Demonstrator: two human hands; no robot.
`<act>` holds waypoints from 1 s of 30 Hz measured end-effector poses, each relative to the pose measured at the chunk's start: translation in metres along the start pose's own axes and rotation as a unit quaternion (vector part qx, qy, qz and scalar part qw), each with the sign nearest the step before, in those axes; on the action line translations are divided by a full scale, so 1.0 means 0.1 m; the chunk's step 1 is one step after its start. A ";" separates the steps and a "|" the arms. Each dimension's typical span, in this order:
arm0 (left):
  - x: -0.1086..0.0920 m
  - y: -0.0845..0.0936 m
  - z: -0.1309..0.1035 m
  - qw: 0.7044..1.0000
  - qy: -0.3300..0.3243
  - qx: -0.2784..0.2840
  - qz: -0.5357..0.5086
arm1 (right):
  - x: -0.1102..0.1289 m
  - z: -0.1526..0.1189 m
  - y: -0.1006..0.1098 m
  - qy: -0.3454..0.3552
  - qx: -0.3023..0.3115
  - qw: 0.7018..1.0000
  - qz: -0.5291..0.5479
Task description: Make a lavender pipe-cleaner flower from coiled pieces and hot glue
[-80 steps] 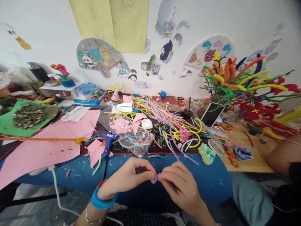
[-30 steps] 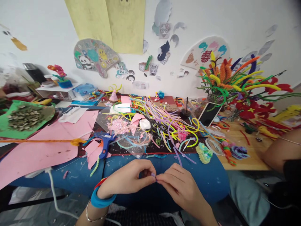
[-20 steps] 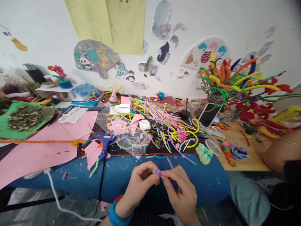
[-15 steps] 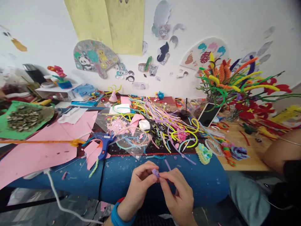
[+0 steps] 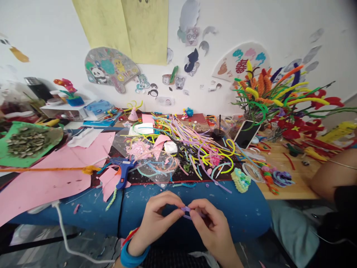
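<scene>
Between both hands is a small looped piece of purple pipe cleaner (image 5: 186, 209), above the blue padded table edge. My left hand (image 5: 160, 214), with a blue band at the wrist, pinches one side of it between thumb and fingertips. The opposite side is pinched by my right hand (image 5: 210, 223), whose fingers partly hide the piece. Just beyond the hands, loose pipe cleaners (image 5: 189, 139) in purple, pink and yellow lie in a heap. A blue glue gun (image 5: 125, 173) rests to the left, its dark cord hanging over the edge.
Pink sheets (image 5: 69, 178) and a green paper (image 5: 16, 156) holding dried pieces lie on the left. A phone (image 5: 247, 134) leans before a bunch of pipe-cleaner flowers (image 5: 273, 96) on the right. Another person's arm (image 5: 333, 173) is at the far right.
The purple piece was a compact bunch held in the fingertips; now it shows as an open loop. My left hand has shifted left and its wrist turned flatter. The view has tilted slightly.
</scene>
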State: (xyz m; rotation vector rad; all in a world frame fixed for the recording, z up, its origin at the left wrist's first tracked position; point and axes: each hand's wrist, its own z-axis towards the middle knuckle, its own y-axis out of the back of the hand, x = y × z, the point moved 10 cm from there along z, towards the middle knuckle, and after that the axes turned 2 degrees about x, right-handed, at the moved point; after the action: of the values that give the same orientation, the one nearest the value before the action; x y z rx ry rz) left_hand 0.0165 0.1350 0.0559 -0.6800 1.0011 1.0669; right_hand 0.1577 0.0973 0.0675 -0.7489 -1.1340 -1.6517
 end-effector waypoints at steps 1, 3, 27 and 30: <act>-0.01 0.00 -0.01 1.000 -0.009 -0.003 0.006 | 0.04 0.00 0.01 0.011 -0.006 1.000 -0.009; -0.02 0.01 -0.02 0.999 -0.031 -0.010 0.013 | 0.10 -0.01 0.03 0.023 -0.022 0.999 -0.024; 0.01 -0.09 -0.06 0.995 0.035 0.007 -0.098 | 0.17 -0.04 0.03 0.076 -0.044 0.996 -0.001; 0.19 -0.13 -0.07 0.974 0.140 0.016 -0.175 | 0.34 -0.10 0.05 0.187 -0.058 0.978 -0.072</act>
State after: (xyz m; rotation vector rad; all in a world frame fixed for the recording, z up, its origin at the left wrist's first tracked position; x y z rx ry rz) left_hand 0.0286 0.1319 0.0358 -0.9589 1.0860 0.6552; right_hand 0.1509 0.0755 0.0950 -0.4076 -0.8436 -1.8964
